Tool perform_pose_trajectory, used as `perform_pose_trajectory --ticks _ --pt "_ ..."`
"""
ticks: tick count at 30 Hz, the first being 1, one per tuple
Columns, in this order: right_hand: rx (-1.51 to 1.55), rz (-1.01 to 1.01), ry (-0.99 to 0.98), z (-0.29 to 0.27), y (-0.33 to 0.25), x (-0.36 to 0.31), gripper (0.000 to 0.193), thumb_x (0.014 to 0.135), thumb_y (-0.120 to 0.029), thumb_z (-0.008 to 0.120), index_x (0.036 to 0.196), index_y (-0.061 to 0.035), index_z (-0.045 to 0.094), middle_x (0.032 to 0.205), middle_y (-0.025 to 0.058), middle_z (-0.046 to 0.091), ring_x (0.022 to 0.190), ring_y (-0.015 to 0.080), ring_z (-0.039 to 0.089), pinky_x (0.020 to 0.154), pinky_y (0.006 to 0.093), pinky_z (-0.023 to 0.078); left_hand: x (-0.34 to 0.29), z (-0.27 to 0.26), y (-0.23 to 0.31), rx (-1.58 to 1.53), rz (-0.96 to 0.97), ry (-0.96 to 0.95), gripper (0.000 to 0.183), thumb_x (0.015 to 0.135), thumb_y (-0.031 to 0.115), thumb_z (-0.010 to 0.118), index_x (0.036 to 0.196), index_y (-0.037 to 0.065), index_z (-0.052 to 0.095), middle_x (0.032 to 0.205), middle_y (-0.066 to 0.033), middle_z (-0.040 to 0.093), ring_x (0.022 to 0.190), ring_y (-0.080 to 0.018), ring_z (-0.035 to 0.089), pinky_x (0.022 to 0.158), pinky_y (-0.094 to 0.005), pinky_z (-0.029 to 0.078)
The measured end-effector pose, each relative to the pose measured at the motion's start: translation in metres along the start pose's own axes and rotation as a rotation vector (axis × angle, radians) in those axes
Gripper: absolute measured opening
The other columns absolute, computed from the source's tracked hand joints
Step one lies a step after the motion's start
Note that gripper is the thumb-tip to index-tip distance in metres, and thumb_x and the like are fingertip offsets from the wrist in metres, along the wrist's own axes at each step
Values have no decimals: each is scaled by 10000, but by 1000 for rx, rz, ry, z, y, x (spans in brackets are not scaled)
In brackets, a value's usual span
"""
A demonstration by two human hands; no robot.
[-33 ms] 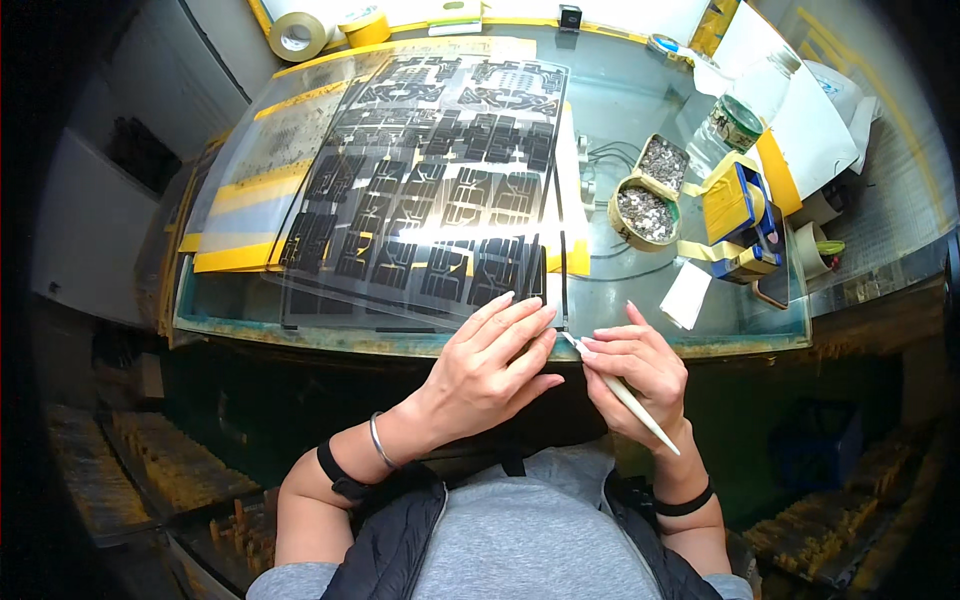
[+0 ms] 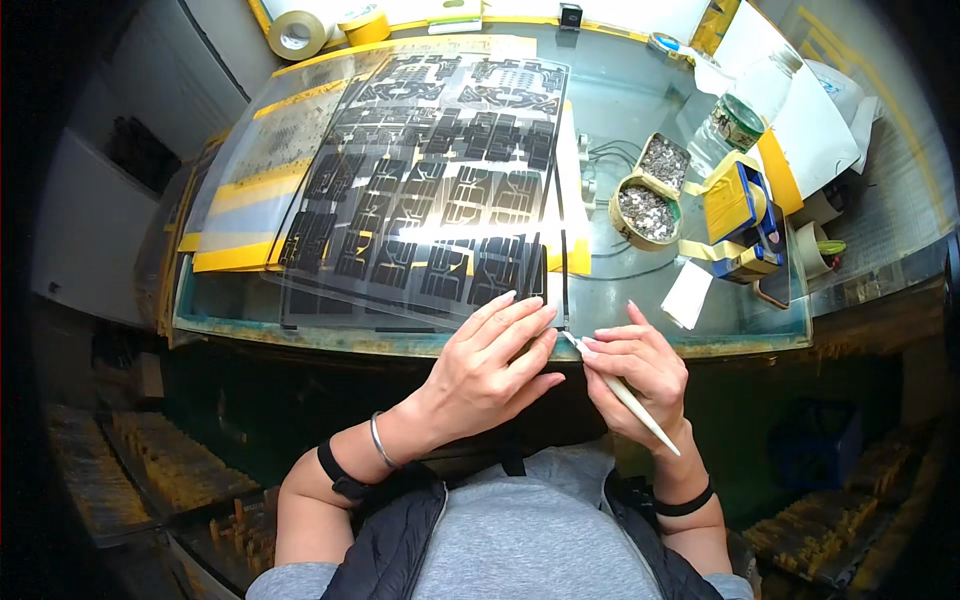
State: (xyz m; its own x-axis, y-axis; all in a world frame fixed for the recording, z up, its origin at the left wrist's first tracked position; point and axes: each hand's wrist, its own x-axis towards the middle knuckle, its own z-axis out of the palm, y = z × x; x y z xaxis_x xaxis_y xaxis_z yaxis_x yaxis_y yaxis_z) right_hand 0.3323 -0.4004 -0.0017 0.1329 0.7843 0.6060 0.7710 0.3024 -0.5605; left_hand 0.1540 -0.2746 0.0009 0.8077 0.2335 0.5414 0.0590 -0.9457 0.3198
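Right hand [image 2: 640,368] holds white tool [image 2: 628,402], tip near patterned film [image 2: 435,190]; left hand [image 2: 488,360] over edge, grip unclear. Light pressure best.

Worn on the head, the left of two side-by-side fisheye cameras looks steeply down, upright, over the grey shirt [image 2: 530,530] at the near side, close above the left hand [image 2: 495,360] and right hand [image 2: 642,372], and faces forward across the worktop [image 2: 620,100] to its far edge, widely enough to bend straight lines.
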Motion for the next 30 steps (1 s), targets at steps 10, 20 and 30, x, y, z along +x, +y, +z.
perform_pose_trajectory --ticks 10,20,30 --pt "-118 -53 110 18 -3 -6 268 621 12 757 868 -85 718 827 49 713 837 230 687 1040 560 421 8 1 -3 -98 3 39 296 635 70 719 914 -14 674 1085 -144 666 1084 -295 630 970 -455 504" --pt "212 330 246 16 -7 11 125 915 -35 626 1029 13 641 887 162 722 842 300 722 949 417 508 11 1 -9 -148 -89 44 173 768 102 761 901 21 685 1020 -94 696 1021 -262 653 867 -398 506" --pt "23 134 -3 12 10 20 180 852 -63 706 1008 -21 628 930 138 722 891 343 687 902 444 516 39 -3 -13 -201 -151 -100 84 781 59 720 839 40 662 812 -96 579 798 -289 598 699 -384 495"
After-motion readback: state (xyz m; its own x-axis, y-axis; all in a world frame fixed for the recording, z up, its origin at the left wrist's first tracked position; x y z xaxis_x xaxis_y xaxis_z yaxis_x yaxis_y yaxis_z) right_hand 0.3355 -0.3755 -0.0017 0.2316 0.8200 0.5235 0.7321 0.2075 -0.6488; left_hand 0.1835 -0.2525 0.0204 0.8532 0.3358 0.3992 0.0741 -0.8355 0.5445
